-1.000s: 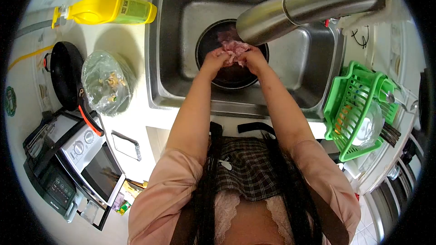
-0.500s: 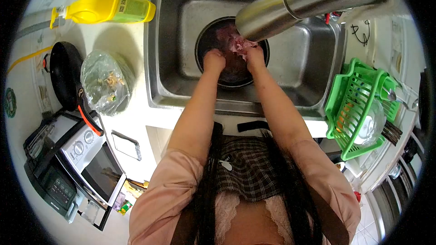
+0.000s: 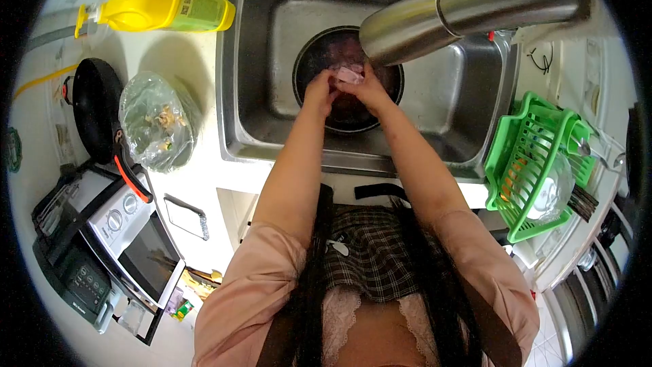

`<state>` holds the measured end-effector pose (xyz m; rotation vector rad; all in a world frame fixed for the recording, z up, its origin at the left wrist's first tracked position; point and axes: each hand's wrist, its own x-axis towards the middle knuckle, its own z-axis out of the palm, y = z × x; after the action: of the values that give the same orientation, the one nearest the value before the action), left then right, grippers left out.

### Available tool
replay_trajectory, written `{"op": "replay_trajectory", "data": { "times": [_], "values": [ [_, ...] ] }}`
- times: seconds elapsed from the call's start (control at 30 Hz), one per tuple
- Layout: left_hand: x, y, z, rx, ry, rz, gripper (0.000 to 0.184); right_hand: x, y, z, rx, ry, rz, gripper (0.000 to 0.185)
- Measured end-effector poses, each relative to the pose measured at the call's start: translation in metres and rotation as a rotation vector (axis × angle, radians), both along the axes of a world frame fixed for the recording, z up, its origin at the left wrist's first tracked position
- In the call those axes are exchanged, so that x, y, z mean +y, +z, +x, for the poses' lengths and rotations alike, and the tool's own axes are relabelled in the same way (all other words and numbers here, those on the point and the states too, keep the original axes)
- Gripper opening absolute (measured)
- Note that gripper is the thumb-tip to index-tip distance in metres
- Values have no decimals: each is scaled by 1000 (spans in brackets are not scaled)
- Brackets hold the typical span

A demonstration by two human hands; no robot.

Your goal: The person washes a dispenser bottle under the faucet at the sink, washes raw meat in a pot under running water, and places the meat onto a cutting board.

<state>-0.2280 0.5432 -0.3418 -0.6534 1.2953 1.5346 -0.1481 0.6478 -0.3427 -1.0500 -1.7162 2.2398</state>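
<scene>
A piece of pale pink raw meat [image 3: 350,74] is held over a dark round pan [image 3: 301,62] that sits in the steel sink [image 3: 234,95]. My right hand [image 3: 373,92] is closed around the meat from the right. From the left, my left hand [image 3: 319,93] presses its curled fingers against the same piece. Dark, reddish liquid seems to fill the pan below my hands. The thick steel faucet [image 3: 407,29] hangs over the pan's upper right and hides part of its rim.
Left of the sink are a yellow pump bottle [image 3: 146,7], a clear plastic bag of scraps [image 3: 153,143] and a black frying pan [image 3: 95,112]. A green dish rack [image 3: 506,143] with a glass bowl stands at the right. A toaster oven [image 3: 146,251] is lower left.
My hands have come together over the pan. The meat, earlier a loose clump in my right hand, is now a compact piece between both hands.
</scene>
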Motion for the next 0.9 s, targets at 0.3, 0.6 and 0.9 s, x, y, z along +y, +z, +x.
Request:
{"op": "replay_trajectory", "data": {
  "times": [0.3,0.6,0.9],
  "values": [
    [5,0,3,67,143,82,13,7,24,-4,-295,-37,29,59],
    [20,39,0,190,-176,24,36,6,-40,3,74,131,516,38],
    [24,78,-6,394,-251,177,60,4,-52,10,72,55,330,37]
  ]
}}
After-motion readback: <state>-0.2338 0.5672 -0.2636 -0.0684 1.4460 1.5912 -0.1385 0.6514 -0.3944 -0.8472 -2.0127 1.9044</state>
